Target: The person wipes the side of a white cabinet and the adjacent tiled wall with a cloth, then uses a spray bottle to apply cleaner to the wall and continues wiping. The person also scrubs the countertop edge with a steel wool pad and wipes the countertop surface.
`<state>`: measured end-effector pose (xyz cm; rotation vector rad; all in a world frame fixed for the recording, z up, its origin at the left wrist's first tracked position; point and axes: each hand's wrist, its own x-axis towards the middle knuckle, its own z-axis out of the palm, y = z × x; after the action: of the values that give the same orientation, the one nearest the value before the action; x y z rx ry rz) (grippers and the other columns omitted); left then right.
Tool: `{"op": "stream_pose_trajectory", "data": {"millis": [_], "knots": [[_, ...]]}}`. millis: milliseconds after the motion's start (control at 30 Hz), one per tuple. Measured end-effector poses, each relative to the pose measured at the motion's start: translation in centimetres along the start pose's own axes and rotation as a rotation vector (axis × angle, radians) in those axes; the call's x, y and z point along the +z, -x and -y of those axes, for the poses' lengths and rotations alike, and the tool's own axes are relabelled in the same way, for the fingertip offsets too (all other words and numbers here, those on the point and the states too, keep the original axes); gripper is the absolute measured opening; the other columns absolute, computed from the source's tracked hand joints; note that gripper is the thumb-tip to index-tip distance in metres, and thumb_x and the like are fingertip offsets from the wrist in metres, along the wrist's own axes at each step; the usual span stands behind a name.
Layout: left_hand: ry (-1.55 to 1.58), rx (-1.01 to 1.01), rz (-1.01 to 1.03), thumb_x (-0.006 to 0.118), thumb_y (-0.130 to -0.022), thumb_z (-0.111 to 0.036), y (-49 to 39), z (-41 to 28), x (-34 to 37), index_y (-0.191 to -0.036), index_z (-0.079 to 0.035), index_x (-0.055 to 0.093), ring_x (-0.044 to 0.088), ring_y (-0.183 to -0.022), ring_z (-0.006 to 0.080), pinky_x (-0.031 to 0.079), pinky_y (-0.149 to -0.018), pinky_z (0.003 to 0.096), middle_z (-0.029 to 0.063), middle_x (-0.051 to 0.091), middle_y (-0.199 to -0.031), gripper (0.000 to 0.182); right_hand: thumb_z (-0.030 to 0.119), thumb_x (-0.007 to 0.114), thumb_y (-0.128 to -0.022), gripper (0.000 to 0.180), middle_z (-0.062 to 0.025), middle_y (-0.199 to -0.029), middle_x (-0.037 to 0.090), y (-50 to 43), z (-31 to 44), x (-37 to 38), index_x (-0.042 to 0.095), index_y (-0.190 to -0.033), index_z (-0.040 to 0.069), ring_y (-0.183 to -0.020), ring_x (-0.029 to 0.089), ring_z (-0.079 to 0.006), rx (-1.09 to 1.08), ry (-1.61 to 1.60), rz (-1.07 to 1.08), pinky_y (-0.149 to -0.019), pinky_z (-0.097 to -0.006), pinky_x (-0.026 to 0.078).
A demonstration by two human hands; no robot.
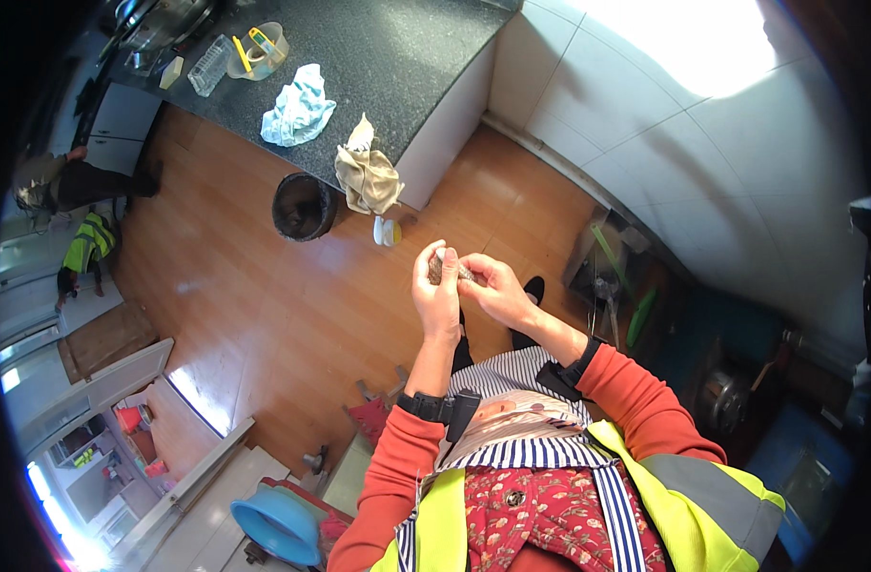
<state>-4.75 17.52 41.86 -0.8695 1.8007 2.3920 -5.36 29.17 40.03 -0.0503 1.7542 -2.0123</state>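
My left hand [437, 286] is raised in front of my apron, its fingers curled round a small whitish-grey object [435, 269] that I cannot identify. The fingers of my right hand [494, 286] meet the right end of that same object, close beside the left hand. Much of it is hidden by the fingers and the left thumb. Beyond the hands, a beige cloth [368, 179] hangs over the corner of the dark speckled counter [414, 79]. A light blue cloth [299, 107] lies crumpled on the counter.
A black bin [303, 207] and a white bottle [387, 232] stand below the counter. A plastic tub [272, 63] with yellow-handled items is on top. A green-handled brush [642, 317] is at right. Two people [88, 243] [85, 182] are far left.
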Motion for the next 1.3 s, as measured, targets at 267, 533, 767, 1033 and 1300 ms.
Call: {"op": "stream_pose_trajectory", "data": {"millis": [267, 533, 767, 1033, 1300], "knots": [[0.154, -0.055, -0.023, 0.066, -0.094, -0.030, -0.8, -0.2, -0.3, -0.122, -0.002, 0.055, 0.058, -0.077, 0.0080, 0.049, -0.062, 0.0226, -0.0005, 0.061, -0.090, 0.041, 0.022, 0.061, -0.096, 0.028, -0.0019, -0.095, 0.064, -1.9, 0.9, -1.3, 0.065, -0.106, -0.003, -0.090, 0.057, -0.0092, 0.056, 0.123, 0.113, -0.083, -0.0258, 0.047], [0.051, 0.132, -0.069, 0.063, -0.096, -0.020, -2.1, 1.2, -0.8, -0.119, 0.001, 0.059, 0.060, -0.089, 0.0095, 0.051, -0.080, 0.0250, 0.0029, 0.064, -0.099, 0.031, 0.022, 0.060, -0.094, 0.026, -0.0016, -0.068, 0.056, -3.4, 0.1, 0.1, 0.063, -0.089, -0.003, -0.064, 0.047, -0.0072, -0.013, 0.161, -0.085, -0.056, -0.0261, 0.040], [-0.304, 0.276, -0.070, 0.064, -0.094, -0.019, -1.9, -0.3, -2.5, -0.119, -0.001, 0.061, 0.061, -0.094, 0.0124, 0.050, -0.086, 0.0278, 0.0058, 0.067, -0.103, 0.031, 0.007, 0.069, -0.084, 0.022, -0.0041, -0.086, 0.066, -4.1, 2.1, 1.5, 0.060, -0.103, 0.000, -0.075, 0.061, -0.0089, -0.069, 0.193, -0.092, -0.070, -0.0244, 0.051], [-0.536, 0.405, -0.093, 0.065, -0.091, -0.021, -0.8, -3.1, -1.4, -0.118, -0.004, 0.062, 0.065, -0.099, 0.0292, 0.050, -0.087, 0.0362, 0.0161, 0.066, -0.107, 0.032, 0.002, 0.070, -0.078, 0.021, -0.0074, -0.075, 0.060, -4.1, 4.5, 1.0, 0.057, -0.094, 0.002, -0.065, 0.058, -0.0145, -0.337, 0.596, -0.191, -0.061, -0.0279, 0.049], [-0.588, 0.473, -0.066, 0.063, -0.091, -0.018, 0.6, -4.0, 0.4, -0.120, -0.005, 0.061, 0.062, -0.103, 0.0324, 0.049, -0.089, 0.0380, 0.0169, 0.064, -0.112, 0.032, -0.002, 0.061, -0.077, 0.007, -0.0079, -0.067, 0.059, -4.4, 4.2, -1.7, 0.058, -0.083, 0.001, -0.059, 0.055, -0.0137, -0.423, 0.765, -0.234, -0.058, -0.0283, 0.048]]}}
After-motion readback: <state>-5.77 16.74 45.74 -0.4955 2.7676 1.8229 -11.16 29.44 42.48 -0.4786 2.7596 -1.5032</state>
